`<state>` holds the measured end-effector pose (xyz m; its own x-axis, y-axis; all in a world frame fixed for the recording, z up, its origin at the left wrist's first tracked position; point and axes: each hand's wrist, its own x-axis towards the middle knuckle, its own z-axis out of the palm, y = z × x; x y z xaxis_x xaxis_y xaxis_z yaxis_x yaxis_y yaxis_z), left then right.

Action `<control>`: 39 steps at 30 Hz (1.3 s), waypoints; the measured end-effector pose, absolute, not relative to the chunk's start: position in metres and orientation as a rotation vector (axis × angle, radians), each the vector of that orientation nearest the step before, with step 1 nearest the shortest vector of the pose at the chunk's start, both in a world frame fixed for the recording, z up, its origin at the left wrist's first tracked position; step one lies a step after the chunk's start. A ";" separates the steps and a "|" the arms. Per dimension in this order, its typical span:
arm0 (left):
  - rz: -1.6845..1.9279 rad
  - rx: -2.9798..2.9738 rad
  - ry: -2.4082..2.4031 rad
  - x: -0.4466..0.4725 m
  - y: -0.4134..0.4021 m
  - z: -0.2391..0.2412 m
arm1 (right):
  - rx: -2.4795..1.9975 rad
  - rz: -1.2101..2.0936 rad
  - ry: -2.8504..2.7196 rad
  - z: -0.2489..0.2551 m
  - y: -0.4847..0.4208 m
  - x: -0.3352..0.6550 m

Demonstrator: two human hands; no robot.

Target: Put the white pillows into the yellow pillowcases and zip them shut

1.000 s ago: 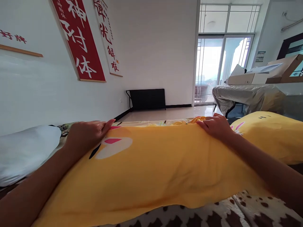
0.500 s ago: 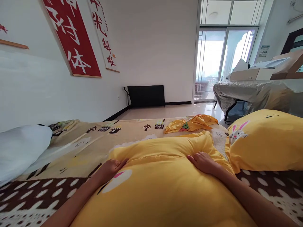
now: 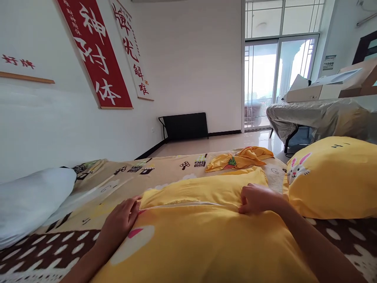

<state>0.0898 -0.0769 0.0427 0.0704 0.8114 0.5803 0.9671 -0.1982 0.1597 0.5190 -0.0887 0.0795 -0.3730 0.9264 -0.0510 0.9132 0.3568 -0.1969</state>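
Note:
A yellow pillowcase with a pillow in it lies on the bed in front of me, its open end folded over as a flap. My left hand rests at the left edge of the case near the opening, fingers curled onto the fabric. My right hand is closed in a pinch on the fabric at the right side of the opening. A white strip of the inner pillow shows along the opening between my hands.
A second yellow bunny pillow lies at the right. A white pillow lies at the left by the wall. A crumpled yellow cloth sits on the patterned sheet further off. A covered table with boxes stands at the right.
The pillowcase was held up across my view, then came down onto the bed. My hands moved along it to the opening, and the right hand has gone from flat to pinching the fabric.

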 end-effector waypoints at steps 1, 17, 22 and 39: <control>-0.882 -2.082 -1.647 0.098 -0.081 0.048 | -1.716 0.344 -2.503 0.072 -0.088 0.520; -0.174 -3.144 -0.381 0.343 -0.106 0.054 | -1.575 0.140 -2.345 0.048 -0.092 0.533; -0.164 -3.199 -0.507 0.345 -0.102 0.052 | -1.560 0.077 -2.350 0.040 -0.079 0.529; -0.096 -3.072 -0.784 0.375 -0.075 0.061 | -2.029 -0.157 -1.699 0.062 -0.091 0.538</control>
<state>0.3751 -0.0748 0.0613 0.8761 0.4794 0.0512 0.4775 -0.8775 0.0445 0.5378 -0.0909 0.0623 0.2208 0.8953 0.3870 0.9510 -0.1094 -0.2893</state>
